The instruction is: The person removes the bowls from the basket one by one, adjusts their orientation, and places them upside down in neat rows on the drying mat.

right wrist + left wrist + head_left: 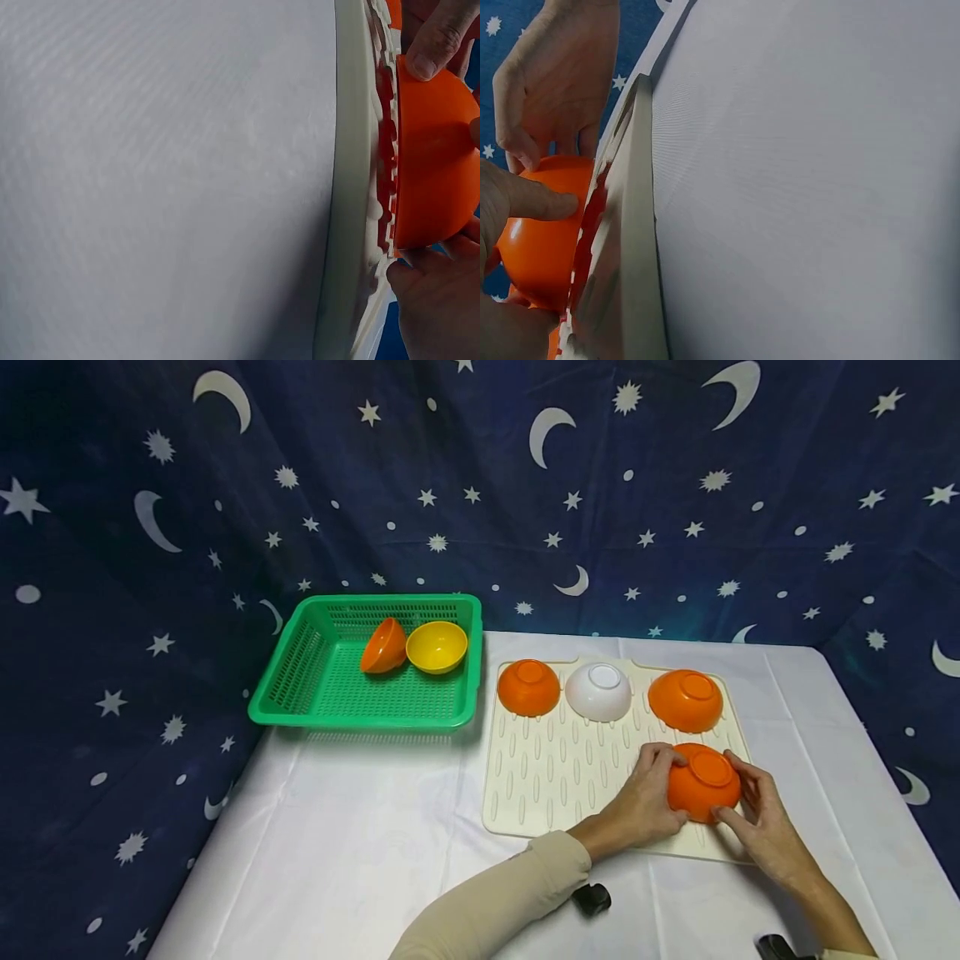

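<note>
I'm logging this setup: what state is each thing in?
Green basket: upright, two bowls inside
Orange bowl in basket: tilted
Yellow bowl: open side up
Mat: lying flat
Mat's back-left orange bowl: upside down
White bowl: upside down
Mat's back-right orange bowl: upside down
Near orange bowl: upside down
Left hand: gripping near orange bowl
Right hand: gripping near orange bowl
Tablecloth: creased
Starry cloth: hanging

"What's behind it all?"

"A dark blue fabric backdrop, filling the upper frame and dropping down the left and right sides. Pale crescent moons, stars and round dots are scattered over it."

"And the furniture?"

"A tabletop at lower centre, covered by a creased white cloth."

"How's the light?"

"Bright on the cloth, dimmer on the backdrop toward the upper left."
</note>
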A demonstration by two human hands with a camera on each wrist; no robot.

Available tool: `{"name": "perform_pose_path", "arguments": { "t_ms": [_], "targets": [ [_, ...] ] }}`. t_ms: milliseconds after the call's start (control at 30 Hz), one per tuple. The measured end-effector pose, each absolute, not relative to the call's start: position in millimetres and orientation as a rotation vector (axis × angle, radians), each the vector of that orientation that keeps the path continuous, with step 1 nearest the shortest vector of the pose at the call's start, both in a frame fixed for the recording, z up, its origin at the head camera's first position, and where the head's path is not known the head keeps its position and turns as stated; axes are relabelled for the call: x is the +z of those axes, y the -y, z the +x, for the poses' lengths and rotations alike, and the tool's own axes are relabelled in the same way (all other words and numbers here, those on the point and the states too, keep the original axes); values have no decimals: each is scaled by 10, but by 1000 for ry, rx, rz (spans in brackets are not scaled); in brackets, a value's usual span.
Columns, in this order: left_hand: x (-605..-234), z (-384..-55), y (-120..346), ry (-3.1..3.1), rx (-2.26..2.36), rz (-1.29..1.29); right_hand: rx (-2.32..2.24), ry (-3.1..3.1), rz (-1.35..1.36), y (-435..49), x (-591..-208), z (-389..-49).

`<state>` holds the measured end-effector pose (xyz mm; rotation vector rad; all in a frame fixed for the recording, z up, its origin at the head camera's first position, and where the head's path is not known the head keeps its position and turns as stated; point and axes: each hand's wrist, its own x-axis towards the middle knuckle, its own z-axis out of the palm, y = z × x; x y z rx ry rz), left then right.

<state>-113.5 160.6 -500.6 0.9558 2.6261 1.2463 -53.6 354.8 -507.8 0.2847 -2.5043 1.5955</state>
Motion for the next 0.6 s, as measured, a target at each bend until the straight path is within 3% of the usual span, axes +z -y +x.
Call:
{"name": "perform_pose_path", "arguments": {
  "t_ms": [600],
  "targets": [
    [-5006, -1137, -1729, -2722, 1119, 1001, 1511, 2535, 209, -3634, -5120, -557]
  ]
}}
